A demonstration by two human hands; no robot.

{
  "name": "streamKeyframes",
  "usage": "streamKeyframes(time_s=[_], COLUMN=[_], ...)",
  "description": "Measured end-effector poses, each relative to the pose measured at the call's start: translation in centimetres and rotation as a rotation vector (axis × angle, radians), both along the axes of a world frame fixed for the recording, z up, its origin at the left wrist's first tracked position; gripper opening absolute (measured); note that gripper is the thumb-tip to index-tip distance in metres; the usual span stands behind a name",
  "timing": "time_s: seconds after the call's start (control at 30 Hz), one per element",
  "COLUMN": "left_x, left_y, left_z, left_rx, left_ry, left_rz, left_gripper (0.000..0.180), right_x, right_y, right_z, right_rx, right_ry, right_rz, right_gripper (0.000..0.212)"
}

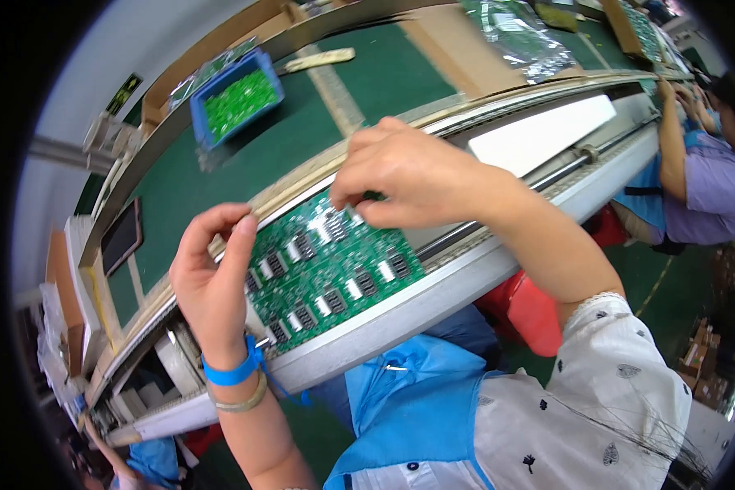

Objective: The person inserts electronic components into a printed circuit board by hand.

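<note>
A green circuit board (pixel 322 273) with rows of black and white components lies on the conveyor rails in front of me. My left hand (pixel 212 273) is at the board's left end. Its thumb and forefinger are pinched together above the far edge, and what they hold, if anything, is too small to name. My right hand (pixel 404 175) reaches over the board's far right part with its fingers curled down close to the surface. Whatever sits between those fingertips is hidden. A blue strap (pixel 230 373) and a bangle (pixel 241 398) circle my left wrist.
Beyond the conveyor, a blue bin (pixel 238 98) of small green parts stands on the green bench. A phone (pixel 122 237) lies to its left. A white panel (pixel 543 135) rests along the conveyor at right, where a person in purple (pixel 719 188) works. Metal rail (pixel 367 322) borders the near side.
</note>
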State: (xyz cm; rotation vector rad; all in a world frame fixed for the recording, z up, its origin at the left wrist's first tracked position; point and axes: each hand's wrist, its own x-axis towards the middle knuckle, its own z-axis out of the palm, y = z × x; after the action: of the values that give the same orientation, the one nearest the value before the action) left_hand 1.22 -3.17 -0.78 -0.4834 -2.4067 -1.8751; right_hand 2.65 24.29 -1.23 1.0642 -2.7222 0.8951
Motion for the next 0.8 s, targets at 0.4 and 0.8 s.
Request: streamKeyframes(time_s=[0.4,0.8], left_x=[-0.7,-0.7], left_y=[-1.3,-1.9], left_z=[-1.1,-1.6], left_rx=[-0.021,-0.025], left_ry=[-0.017,-0.025], left_rz=[-0.052,-0.025], left_gripper=[0.011,0.013], right_x=[-0.1,-0.1], right_y=[-0.7,-1.1], right_z=[-0.2,-0.6], right_rx=[0.002,-0.007], right_ry=[-0.031,-0.033], right_rz=[0.0,0.005], right_gripper=[0.021,0.022])
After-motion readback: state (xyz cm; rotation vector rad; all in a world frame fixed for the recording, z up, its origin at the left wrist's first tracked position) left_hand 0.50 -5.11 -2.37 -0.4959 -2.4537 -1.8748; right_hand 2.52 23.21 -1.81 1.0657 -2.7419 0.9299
